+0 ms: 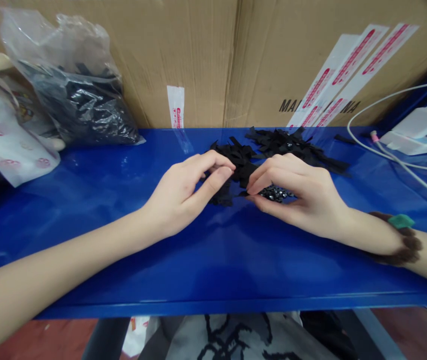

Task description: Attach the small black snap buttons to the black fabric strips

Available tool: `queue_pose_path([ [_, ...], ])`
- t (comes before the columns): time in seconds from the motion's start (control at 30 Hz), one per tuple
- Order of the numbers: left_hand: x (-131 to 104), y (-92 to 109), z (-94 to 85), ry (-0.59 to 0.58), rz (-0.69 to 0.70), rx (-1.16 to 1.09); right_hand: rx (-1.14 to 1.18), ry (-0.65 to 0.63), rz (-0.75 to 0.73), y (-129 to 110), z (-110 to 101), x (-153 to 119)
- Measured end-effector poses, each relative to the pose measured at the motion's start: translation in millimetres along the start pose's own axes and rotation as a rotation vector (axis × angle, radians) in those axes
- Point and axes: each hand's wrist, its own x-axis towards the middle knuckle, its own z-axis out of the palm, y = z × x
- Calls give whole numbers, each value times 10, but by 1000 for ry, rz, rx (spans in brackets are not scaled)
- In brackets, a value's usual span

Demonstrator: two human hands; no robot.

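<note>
Over the blue table, my left hand [188, 190] is closed in a pinch, its thumb and forefinger meeting at the tips. Whatever lies between them is too small or hidden to make out. My right hand [299, 192] pinches a small black strip [242, 193], fabric-like, close to the left fingertips. Behind both hands lie a pile of short black strips [238, 155] and a second black pile [286, 142] further right. Partly covered by my right hand is a heap of small shiny dark pieces [273, 193].
A large cardboard box [205, 60] stands along the back of the blue table [213, 270]. At the left are a plastic bag of black material [89, 105] and a white printed bag [14, 135]. A white cable [356, 120] and white adapter [419, 130] lie at the right.
</note>
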Motion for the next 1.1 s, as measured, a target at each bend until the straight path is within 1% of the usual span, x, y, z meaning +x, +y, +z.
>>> queue_pose_path([
  [0.07,23,-65,-8,6,48,217,-21,-17,-15,4,3,-4],
  [0.1,34,-100,-9,-10,52,316,-31,-26,-22,6,5,-7],
  [0.13,44,-135,-6,-52,49,394,-38,-35,-31,7,7,-11],
  [0.2,56,-192,4,-111,61,524,-51,-48,-50,11,14,-18],
  [0.3,54,-237,20,-179,91,638,-76,-39,-83,22,25,-23],
  [0.37,48,-248,23,-192,109,660,-88,-27,-106,30,31,-24],
  [0.53,49,-261,16,-177,134,656,-82,-39,-140,51,42,-30],
  [0.73,57,-247,18,-174,121,637,-87,-68,-154,69,46,-31],
  [1.1,57,-256,7,-159,141,636,-135,-106,-175,75,48,-23],
])
